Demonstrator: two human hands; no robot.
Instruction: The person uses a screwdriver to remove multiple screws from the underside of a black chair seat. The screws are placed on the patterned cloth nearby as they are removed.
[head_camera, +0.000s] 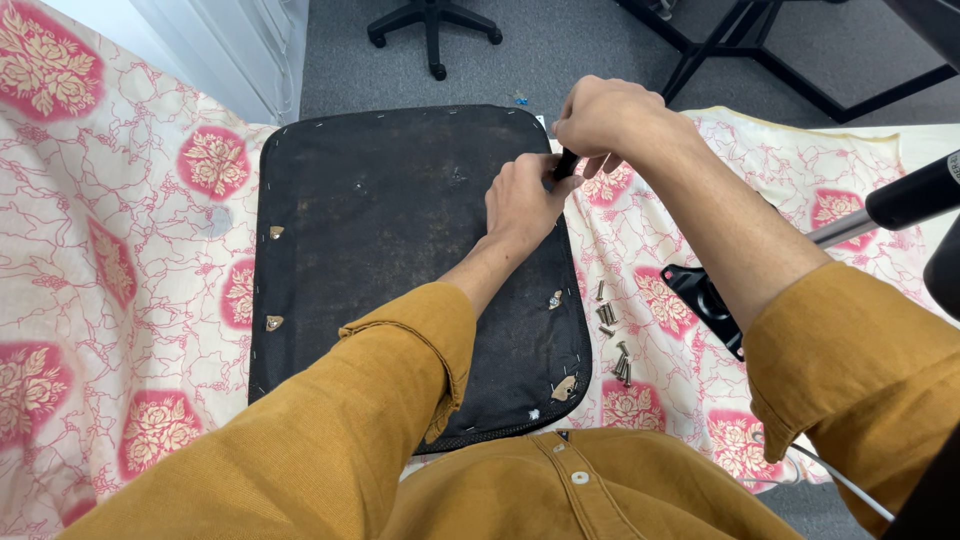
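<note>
From my feed, I saw both hands gathered at about one o'clock, over the right edge of the black seat pad (400, 260) that lay underside up on the flower-patterned cloth (110, 260) covering the tabletop. My left hand (522, 200) rested on the pad's upper right part, fingers curled in, its thumb and fingertips closed around the lower end of a short black tool (566, 164). My right hand (603, 115) sat just above it, at one o'clock from the left, bunched tight into a fist around the upper part of the same tool; how much of the tool lay inside the fist I could not tell.

The pad carried small metal brackets: two near its left edge at nine o'clock (274, 322) and two near its right lower corner at five o'clock (563, 388). Just beside the pad's right edge, at four o'clock, a loose cluster of screws (612, 335) lay on the cloth. Further right, near my right forearm, was a black metal plate (705, 300) with a grey rod (840, 228) running up to a black grip at three o'clock. A chair base (432, 28) stood on the floor at twelve o'clock.
</note>
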